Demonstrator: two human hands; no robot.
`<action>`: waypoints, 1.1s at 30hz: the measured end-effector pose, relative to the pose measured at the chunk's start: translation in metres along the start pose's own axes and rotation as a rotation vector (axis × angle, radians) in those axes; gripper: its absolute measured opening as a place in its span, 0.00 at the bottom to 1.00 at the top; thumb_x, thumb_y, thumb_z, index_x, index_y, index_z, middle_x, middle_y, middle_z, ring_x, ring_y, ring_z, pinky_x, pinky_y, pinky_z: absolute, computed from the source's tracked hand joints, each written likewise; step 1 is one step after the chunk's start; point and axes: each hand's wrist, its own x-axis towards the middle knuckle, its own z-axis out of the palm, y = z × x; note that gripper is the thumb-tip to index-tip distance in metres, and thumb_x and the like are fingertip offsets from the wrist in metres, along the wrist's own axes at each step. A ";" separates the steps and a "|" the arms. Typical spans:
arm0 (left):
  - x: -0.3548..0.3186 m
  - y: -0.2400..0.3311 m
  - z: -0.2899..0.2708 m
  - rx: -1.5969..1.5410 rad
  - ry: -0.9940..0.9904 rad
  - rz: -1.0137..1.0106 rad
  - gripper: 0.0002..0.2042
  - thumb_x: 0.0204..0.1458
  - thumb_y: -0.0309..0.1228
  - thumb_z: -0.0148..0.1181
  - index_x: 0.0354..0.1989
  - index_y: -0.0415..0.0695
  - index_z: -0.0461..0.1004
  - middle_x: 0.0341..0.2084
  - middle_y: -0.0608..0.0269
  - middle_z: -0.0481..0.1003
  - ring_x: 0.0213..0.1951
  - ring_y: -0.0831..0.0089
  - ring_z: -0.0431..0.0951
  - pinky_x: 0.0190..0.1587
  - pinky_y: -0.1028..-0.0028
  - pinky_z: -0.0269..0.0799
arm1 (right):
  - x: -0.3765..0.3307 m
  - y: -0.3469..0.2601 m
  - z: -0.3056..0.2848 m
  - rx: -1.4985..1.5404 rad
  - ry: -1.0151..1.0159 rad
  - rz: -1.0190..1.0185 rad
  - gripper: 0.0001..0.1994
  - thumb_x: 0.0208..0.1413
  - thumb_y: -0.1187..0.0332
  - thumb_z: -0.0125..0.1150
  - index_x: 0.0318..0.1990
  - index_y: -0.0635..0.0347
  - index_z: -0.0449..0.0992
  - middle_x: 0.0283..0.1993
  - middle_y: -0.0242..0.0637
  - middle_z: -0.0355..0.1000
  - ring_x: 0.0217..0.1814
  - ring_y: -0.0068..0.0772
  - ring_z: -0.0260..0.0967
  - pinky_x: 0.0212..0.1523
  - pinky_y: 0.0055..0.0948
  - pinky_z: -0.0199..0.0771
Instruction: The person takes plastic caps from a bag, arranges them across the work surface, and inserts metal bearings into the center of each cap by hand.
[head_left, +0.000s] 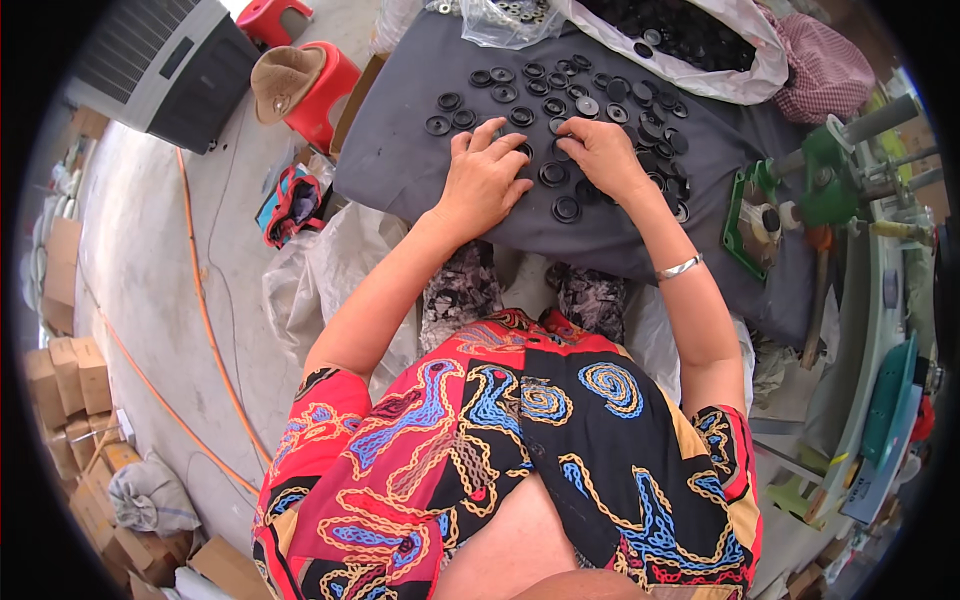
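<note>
Many round black plastic discs and rings [566, 208] lie scattered over a grey cloth-covered surface [400, 160], some stacked in pairs. My left hand [482, 182] is spread palm down at the near left side of them. Its index fingertip is beside a black ring, with the thumb held apart from it. Across from it, my right hand [605, 160] has thumb and fingers bent together on a black disc [560, 150], partly covered by the fingertips. A silver bracelet [680, 267] circles my right wrist. More discs lie to the right of my right hand, several of them overlapping.
A white sack [755, 75] of black pieces lies open at the far right, beside a clear bag [510, 25]. A green metal hand press [755, 220] stands on the right. Red stools [325, 95], a grey cooler [165, 70] and an orange hose [195, 260] are on the left.
</note>
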 end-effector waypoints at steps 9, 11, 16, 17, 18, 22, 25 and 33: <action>-0.001 0.007 0.002 -0.071 0.042 0.078 0.11 0.35 0.29 0.68 0.28 0.47 0.73 0.31 0.65 0.73 0.43 0.64 0.71 0.45 0.62 0.60 | -0.008 -0.006 0.014 -0.357 0.133 -0.172 0.05 0.50 0.66 0.62 0.32 0.55 0.78 0.31 0.37 0.72 0.36 0.42 0.72 0.38 0.39 0.68; -0.003 0.009 -0.005 -0.102 0.041 0.078 0.10 0.35 0.29 0.67 0.27 0.46 0.74 0.31 0.65 0.73 0.43 0.64 0.71 0.45 0.63 0.60 | -0.007 -0.001 0.015 -0.387 0.170 -0.223 0.04 0.49 0.66 0.62 0.30 0.54 0.77 0.30 0.37 0.71 0.35 0.39 0.72 0.37 0.38 0.67; 0.001 0.005 -0.014 -0.191 0.101 0.062 0.07 0.34 0.28 0.67 0.25 0.46 0.77 0.32 0.66 0.74 0.43 0.64 0.71 0.45 0.65 0.61 | 0.020 0.020 -0.020 -0.469 0.278 -0.072 0.09 0.49 0.62 0.63 0.34 0.56 0.77 0.35 0.39 0.73 0.41 0.43 0.72 0.40 0.42 0.68; 0.002 -0.001 -0.015 -0.183 0.138 0.000 0.07 0.36 0.28 0.67 0.26 0.47 0.77 0.32 0.66 0.74 0.42 0.64 0.71 0.45 0.66 0.61 | 0.027 0.022 -0.024 -0.506 0.261 -0.044 0.10 0.50 0.61 0.63 0.35 0.56 0.77 0.36 0.40 0.74 0.43 0.43 0.72 0.42 0.43 0.68; 0.004 -0.008 -0.015 -0.176 0.176 -0.061 0.07 0.37 0.28 0.66 0.27 0.47 0.78 0.32 0.65 0.75 0.42 0.64 0.72 0.45 0.66 0.62 | 0.031 0.023 -0.024 -0.508 0.265 -0.043 0.10 0.50 0.61 0.63 0.35 0.56 0.77 0.36 0.40 0.74 0.43 0.43 0.72 0.42 0.43 0.68; 0.012 -0.035 -0.012 -0.113 0.237 -0.181 0.06 0.40 0.27 0.65 0.30 0.46 0.79 0.34 0.64 0.76 0.42 0.65 0.73 0.45 0.67 0.63 | 0.042 0.028 -0.018 -0.599 0.027 0.042 0.14 0.51 0.60 0.61 0.41 0.59 0.76 0.39 0.43 0.74 0.46 0.47 0.70 0.43 0.46 0.67; 0.013 -0.058 -0.015 -0.035 0.279 -0.244 0.07 0.41 0.28 0.65 0.31 0.46 0.79 0.35 0.63 0.77 0.42 0.64 0.73 0.45 0.67 0.64 | 0.040 0.033 -0.016 -0.571 0.038 0.018 0.15 0.50 0.61 0.61 0.44 0.58 0.75 0.39 0.44 0.73 0.45 0.47 0.71 0.44 0.46 0.67; 0.010 -0.111 -0.006 0.070 0.406 -0.415 0.06 0.44 0.29 0.62 0.32 0.43 0.79 0.32 0.58 0.78 0.38 0.60 0.75 0.44 0.66 0.70 | 0.065 -0.008 -0.001 -0.169 0.194 -0.189 0.17 0.47 0.67 0.60 0.47 0.56 0.74 0.30 0.41 0.69 0.30 0.41 0.69 0.34 0.36 0.70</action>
